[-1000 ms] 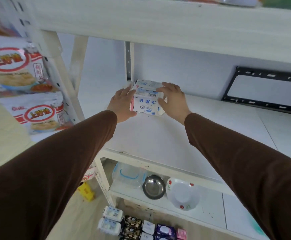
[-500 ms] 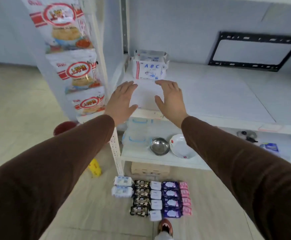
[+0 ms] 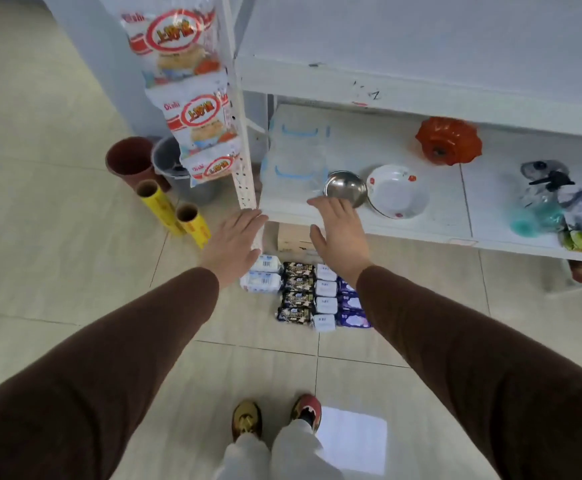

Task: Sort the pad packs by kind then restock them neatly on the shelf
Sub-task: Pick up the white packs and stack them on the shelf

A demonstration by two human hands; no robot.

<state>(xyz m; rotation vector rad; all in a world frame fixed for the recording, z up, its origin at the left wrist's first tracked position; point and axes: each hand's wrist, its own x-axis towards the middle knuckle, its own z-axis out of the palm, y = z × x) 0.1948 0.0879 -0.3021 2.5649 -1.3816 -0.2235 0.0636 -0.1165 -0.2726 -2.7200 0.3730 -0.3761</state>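
I hold my left hand point(image 3: 234, 243) and right hand point(image 3: 338, 233) flat and empty above the pad packs point(image 3: 305, 294), which lie in neat rows by kind on the floor point(image 3: 74, 271) at twelve o'clock, ready to grab.

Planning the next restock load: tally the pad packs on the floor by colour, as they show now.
White-and-blue barcode packs: 2
Black packs: 4
Small white packs: 4
Purple packs: 3 showing; the right sleeve may cover more
Total in view: 13
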